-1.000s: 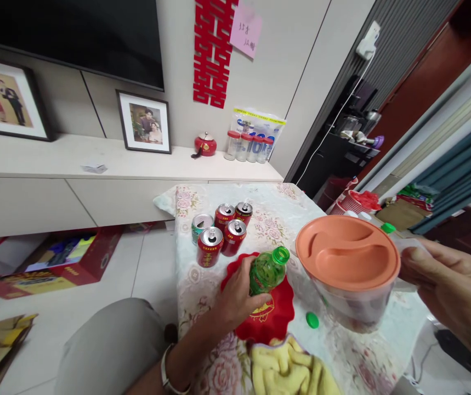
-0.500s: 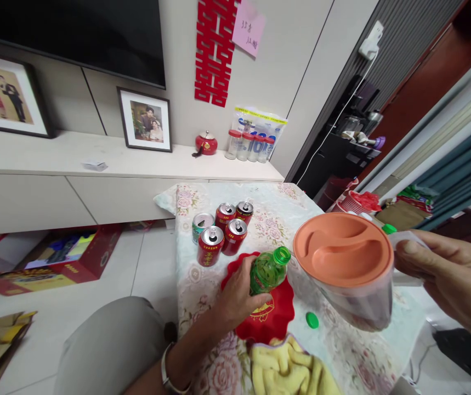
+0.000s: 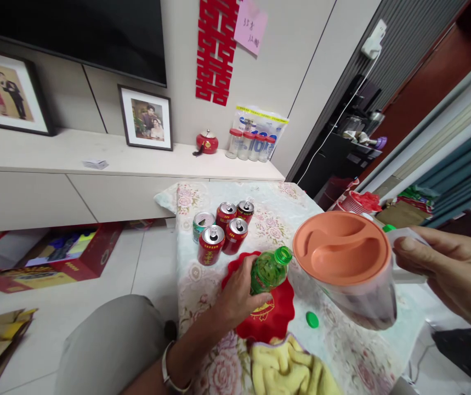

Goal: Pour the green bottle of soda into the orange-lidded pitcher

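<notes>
The left hand [image 3: 239, 293] is wrapping round the green bottle [image 3: 268, 271], which is leaning capless over the red plate [image 3: 285, 315], its mouth pointing toward the clear jug [image 3: 352, 299]! Over on the right, the right hand [image 3: 457, 274] is gripping that jug by its handle, the orange lid [image 3: 332, 255] sitting on top. A green cap [image 3: 312, 319] is lying on the counter [image 3: 301, 200] between them, a yellow towel [image 3: 295, 370] is bunching up just in front, and cans [image 3: 235, 238] are standing behind the plate.

We see green bottle [image 3: 270, 270]; orange pitcher lid [image 3: 342, 249]; green cap [image 3: 312, 319]; red plate [image 3: 283, 307], yellow motif; yellow towel [image 3: 293, 368]; front can [image 3: 209, 249] red, gold lettering; tablecloth [image 3: 266, 193] pale blue, pink floral print.
</notes>
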Demonstrator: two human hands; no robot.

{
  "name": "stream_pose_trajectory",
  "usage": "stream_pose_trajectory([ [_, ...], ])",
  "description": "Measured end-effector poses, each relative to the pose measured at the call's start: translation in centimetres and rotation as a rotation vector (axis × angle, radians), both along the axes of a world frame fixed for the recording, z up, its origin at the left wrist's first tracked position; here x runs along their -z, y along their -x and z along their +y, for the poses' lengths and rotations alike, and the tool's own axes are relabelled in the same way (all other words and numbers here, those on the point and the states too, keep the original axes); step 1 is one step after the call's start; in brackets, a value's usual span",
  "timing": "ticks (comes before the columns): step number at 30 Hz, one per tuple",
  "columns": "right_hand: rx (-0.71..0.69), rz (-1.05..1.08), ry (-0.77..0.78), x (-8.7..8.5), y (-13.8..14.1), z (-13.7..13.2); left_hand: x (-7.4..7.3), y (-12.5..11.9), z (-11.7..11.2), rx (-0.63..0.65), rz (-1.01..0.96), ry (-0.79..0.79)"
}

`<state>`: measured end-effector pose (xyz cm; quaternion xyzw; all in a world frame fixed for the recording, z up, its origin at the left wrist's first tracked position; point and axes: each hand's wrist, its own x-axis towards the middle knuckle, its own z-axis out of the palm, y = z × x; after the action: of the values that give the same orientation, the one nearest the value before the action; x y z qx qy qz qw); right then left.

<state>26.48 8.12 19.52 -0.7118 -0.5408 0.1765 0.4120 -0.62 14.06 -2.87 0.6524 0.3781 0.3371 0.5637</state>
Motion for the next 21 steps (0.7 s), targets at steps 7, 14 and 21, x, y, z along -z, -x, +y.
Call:
stream_pose_trajectory([
  [7, -0.015, -0.039, 0.026, 0.1, -1.0, 0.0, 0.0, 0.0, 0.0, -0.003, 0.01, -0.001],
  [14, -0.053, -0.058, 0.025, 0.0, -1.5, 0.1, 0.1, 0.0, 0.1, -0.002, -0.005, -0.012],
  [21, -0.078, -0.119, 0.008, -0.5, -1.3, 0.0, 0.2, 0.0, 0.1, 0.0, -0.024, -0.014],
])
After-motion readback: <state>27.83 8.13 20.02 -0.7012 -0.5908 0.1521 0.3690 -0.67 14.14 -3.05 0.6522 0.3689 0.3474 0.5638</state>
